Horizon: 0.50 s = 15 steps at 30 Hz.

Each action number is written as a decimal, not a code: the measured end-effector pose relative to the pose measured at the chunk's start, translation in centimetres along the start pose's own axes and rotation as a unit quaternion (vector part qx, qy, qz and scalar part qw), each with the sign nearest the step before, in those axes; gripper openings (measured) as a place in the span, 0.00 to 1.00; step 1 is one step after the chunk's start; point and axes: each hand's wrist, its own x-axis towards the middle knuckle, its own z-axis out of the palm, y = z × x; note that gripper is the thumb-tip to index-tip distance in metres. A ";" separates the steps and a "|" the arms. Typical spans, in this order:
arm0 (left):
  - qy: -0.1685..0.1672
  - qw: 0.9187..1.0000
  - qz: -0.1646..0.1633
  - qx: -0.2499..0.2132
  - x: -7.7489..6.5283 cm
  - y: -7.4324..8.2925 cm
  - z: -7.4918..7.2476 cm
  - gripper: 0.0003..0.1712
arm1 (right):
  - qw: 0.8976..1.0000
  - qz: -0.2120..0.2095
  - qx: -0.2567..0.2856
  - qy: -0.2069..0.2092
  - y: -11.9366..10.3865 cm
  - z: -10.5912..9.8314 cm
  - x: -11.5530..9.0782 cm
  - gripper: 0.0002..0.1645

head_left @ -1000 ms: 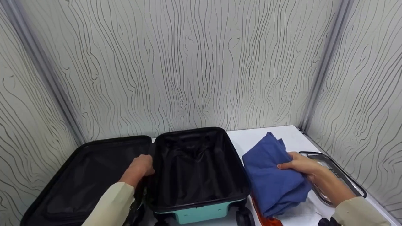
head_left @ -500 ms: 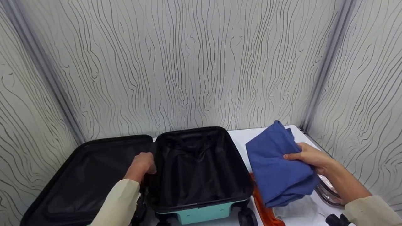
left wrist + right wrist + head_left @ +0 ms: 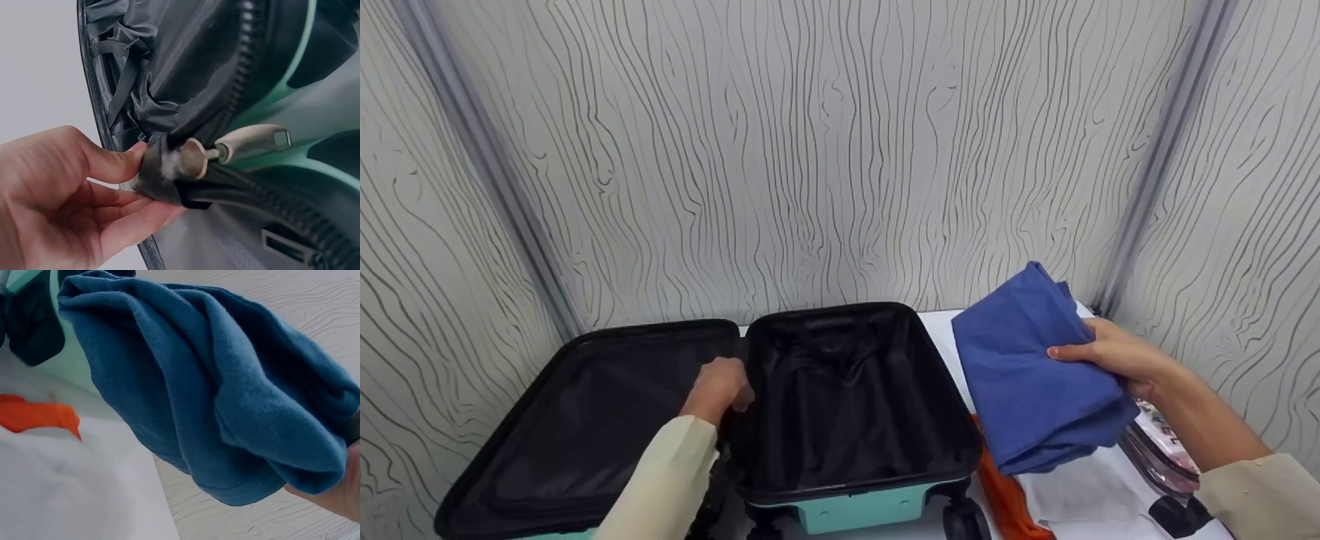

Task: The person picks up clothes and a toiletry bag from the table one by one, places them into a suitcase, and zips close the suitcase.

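Observation:
An open suitcase [image 3: 877,511] with a mint-green shell and black lining lies with its two halves spread side by side. At the seam between them, my left hand [image 3: 721,386] pinches the black fabric edge between thumb and fingers, as the left wrist view shows. A metal zipper pull [image 3: 253,139] hangs right beside those fingertips. To the right of the suitcase, my right hand [image 3: 1117,356] grips a folded blue cloth garment [image 3: 1035,382] above the table, thumb on top. The fingers under the cloth are hidden. Its loose folds fill the right wrist view.
Below the blue garment lie an orange cloth [image 3: 1009,502] and a white cloth [image 3: 1084,491] on the white table [image 3: 943,326]. A clear pouch with dark edging [image 3: 1162,450] sits by the right forearm. Patterned wall panels [image 3: 840,150] enclose the back and sides.
My right hand has raised the blue garment up and slightly right, uncovering more of the orange and white cloths. My left hand keeps its place at the suitcase seam. The head view has shifted slightly.

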 end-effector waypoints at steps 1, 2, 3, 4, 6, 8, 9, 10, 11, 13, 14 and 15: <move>-0.001 1.000 0.000 0.000 0.0 0.1 -0.1 0.04 | 1.000 0.000 0.001 0.002 -0.2 0.1 0.1 0.32; -0.003 1.000 0.001 0.000 0.1 0.2 -0.1 0.03 | 1.000 -0.002 0.002 0.002 -0.5 0.2 0.2 0.33; -0.006 1.000 -0.001 -0.002 0.1 0.3 -0.2 0.02 | 1.000 -0.003 0.005 0.001 -0.7 0.4 0.3 0.33; -0.009 1.000 -0.003 -0.004 0.1 0.4 -0.3 0.02 | 1.000 -0.005 0.006 0.001 -0.9 0.6 0.4 0.33; -0.010 1.000 -0.005 -0.006 0.2 0.4 -0.3 0.02 | 1.000 -0.011 0.007 -0.001 -1.4 0.9 0.7 0.34; -0.011 1.000 -0.007 -0.007 0.2 0.3 -0.4 0.03 | 1.000 -0.017 0.004 0.001 -1.8 1.4 1.1 0.33; -0.011 1.000 -0.008 -0.013 0.2 0.3 -0.4 0.03 | 1.000 -0.021 0.002 0.002 -2.0 1.6 1.3 0.32; -0.010 1.000 -0.006 -0.013 0.2 0.3 -0.3 0.03 | 1.000 -0.023 0.000 0.003 -2.2 1.8 1.4 0.32; -0.009 1.000 -0.004 -0.013 0.1 0.3 -0.4 0.04 | 1.000 -0.026 -0.002 0.002 -2.3 2.0 1.6 0.32; -0.008 1.000 -0.004 -0.019 0.1 0.2 -0.3 0.07 | 1.000 -0.026 -0.004 0.000 -2.6 2.5 1.8 0.34; -0.008 1.000 -0.003 -0.021 0.1 0.2 -0.3 0.08 | 1.000 -0.025 -0.004 -0.002 -2.7 2.7 2.0 0.36; -0.007 1.000 -0.003 -0.022 0.1 0.2 -0.3 0.09 | 1.000 -0.022 -0.002 -0.003 -2.8 3.0 2.1 0.37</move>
